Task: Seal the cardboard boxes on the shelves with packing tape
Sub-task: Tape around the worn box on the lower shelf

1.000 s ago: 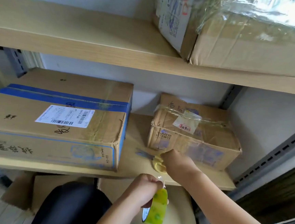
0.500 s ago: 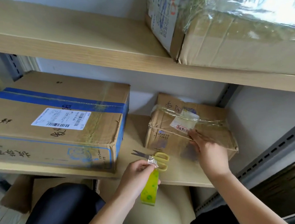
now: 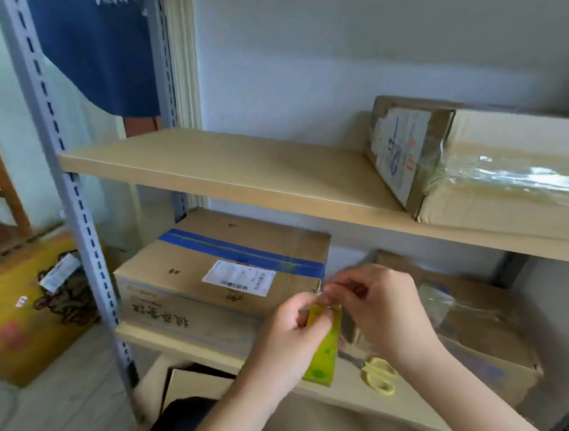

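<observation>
I see left hand [image 3: 295,333] gripping yellow-green roll of packing tape [image 3: 323,349], standing on edge | right hand [image 3: 376,304] pinches clear tape end just above roll | brown cardboard box with blue band [image 3: 223,272] lies left-behind, nearer left hand | small taped cardboard box [image 3: 479,332] right.

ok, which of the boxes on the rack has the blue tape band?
The large box at the left of the lower shelf, with a blue band across its top and a white shipping label. The box beside it and the upper-shelf box show only clear tape.

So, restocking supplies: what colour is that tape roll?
Yellow-green with green dots, the tape roll in the head view.
</observation>
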A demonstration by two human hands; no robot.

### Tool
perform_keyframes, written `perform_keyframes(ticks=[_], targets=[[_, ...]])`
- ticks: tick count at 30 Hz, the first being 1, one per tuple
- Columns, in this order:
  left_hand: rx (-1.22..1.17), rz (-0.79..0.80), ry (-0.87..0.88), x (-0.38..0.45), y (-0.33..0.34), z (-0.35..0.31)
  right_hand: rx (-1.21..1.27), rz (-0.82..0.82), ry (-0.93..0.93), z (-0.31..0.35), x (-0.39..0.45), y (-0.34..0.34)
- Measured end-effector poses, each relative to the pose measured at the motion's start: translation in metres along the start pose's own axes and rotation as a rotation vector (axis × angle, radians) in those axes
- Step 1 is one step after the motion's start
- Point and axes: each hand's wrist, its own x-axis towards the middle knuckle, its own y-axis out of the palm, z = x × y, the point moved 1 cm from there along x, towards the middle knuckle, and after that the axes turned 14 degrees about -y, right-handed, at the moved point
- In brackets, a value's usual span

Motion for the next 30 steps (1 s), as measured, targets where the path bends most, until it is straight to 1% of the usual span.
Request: perform_keyframes(ticks=[2,5,7,9,12,15,18,19,20,21,22,23,25,26,27,28,29,30], targets=[[-0.032,-0.042,-0.042,-0.002,-0.016,-0.017,-0.180,0.015,-0.141,0.028,0.013,-0.002],[0.003,-0.248,-0.041,0.004,-0.034,-0.047,-0.235,-0.106,-0.278,0.059,0.043,-0.011],[-0.023,-0.313,-0.062,0.010,-0.043,-0.067,-0.234,-0.133,-0.317,0.072,0.071,-0.018],[-0.023,-0.363,-0.070,0.017,-0.050,-0.089,-0.272,-0.110,-0.326,0.077,0.100,-0.020],[-0.032,-0.410,-0.047,0.029,-0.064,-0.106,-0.276,-0.045,-0.226,0.070,0.132,-0.011],[-0.050,-0.362,-0.041,0.033,-0.070,-0.105,-0.248,0.008,-0.130,0.062,0.147,-0.006],[-0.094,-0.369,-0.038,0.032,-0.070,-0.094,-0.264,-0.012,0.027,0.062,0.155,-0.011],[-0.106,-0.379,-0.027,0.031,-0.069,-0.091,-0.231,-0.044,0.022,0.064,0.153,-0.010],[-0.118,-0.403,-0.008,0.031,-0.065,-0.087,-0.220,-0.098,-0.040,0.065,0.150,-0.006],[-0.114,-0.457,0.009,0.031,-0.062,-0.081,-0.246,-0.151,-0.123,0.065,0.145,0.000],[-0.106,-0.533,0.034,0.026,-0.056,-0.074,-0.292,-0.162,-0.176,0.064,0.141,0.005],[-0.117,-0.625,0.065,0.022,-0.050,-0.065,-0.329,-0.143,-0.173,0.065,0.140,0.008],[-0.204,-0.822,0.119,0.014,-0.036,-0.038,-0.268,-0.113,-0.036,0.067,0.149,0.009],[-0.218,-0.888,0.124,0.009,-0.026,-0.021,-0.215,-0.142,-0.012,0.069,0.150,0.010],[-0.205,-0.911,0.116,0.006,-0.016,-0.004,-0.188,-0.224,-0.057,0.073,0.146,0.009],[-0.174,-0.888,0.090,0.005,-0.005,0.012,-0.190,-0.346,-0.173,0.077,0.135,0.008],[-0.136,-0.842,0.059,0.006,0.006,0.028,-0.203,-0.444,-0.309,0.080,0.116,0.007],[-0.082,-0.777,0.040,0.008,0.015,0.039,-0.221,-0.501,-0.443,0.080,0.091,0.008]])
